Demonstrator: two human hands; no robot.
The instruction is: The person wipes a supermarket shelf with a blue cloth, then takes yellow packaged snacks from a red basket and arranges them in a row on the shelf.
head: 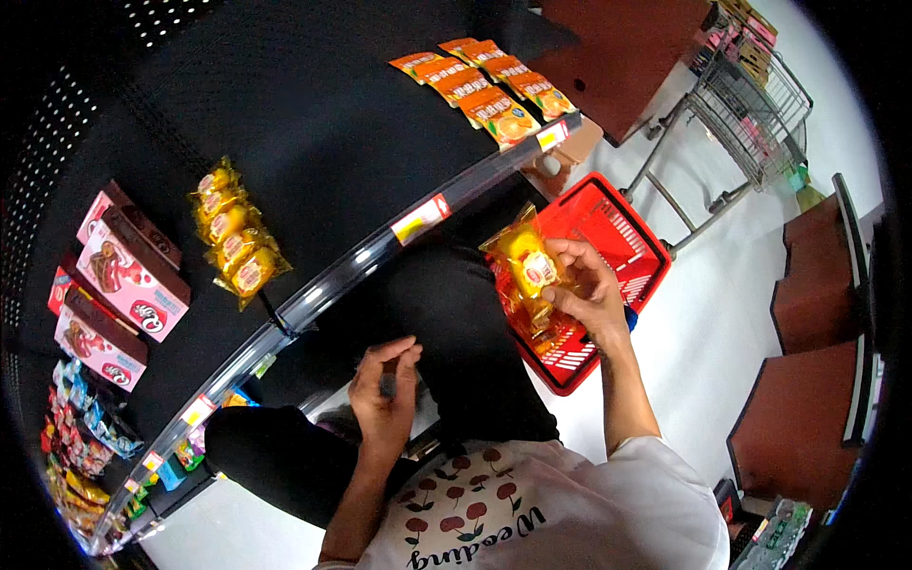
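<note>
My right hand holds a yellow snack cake in a clear wrapper between thumb and fingers, above a red plastic shopping basket. More clear yellow wrapping shows just below that cake, over the basket. My left hand is raised over my lap, thumb and fingers curled with a gap between them and nothing held. A row of similar yellow wrapped cakes lies on the black shelf, left of centre. Orange snack packets stand in two rows near the shelf's front edge at the top.
Pink and brown boxes and assorted bagged snacks fill the shelf's left end. A clear price rail runs along its front. A wire shopping cart stands at upper right. Brown display panels are at the right, and more packets sit below the rail.
</note>
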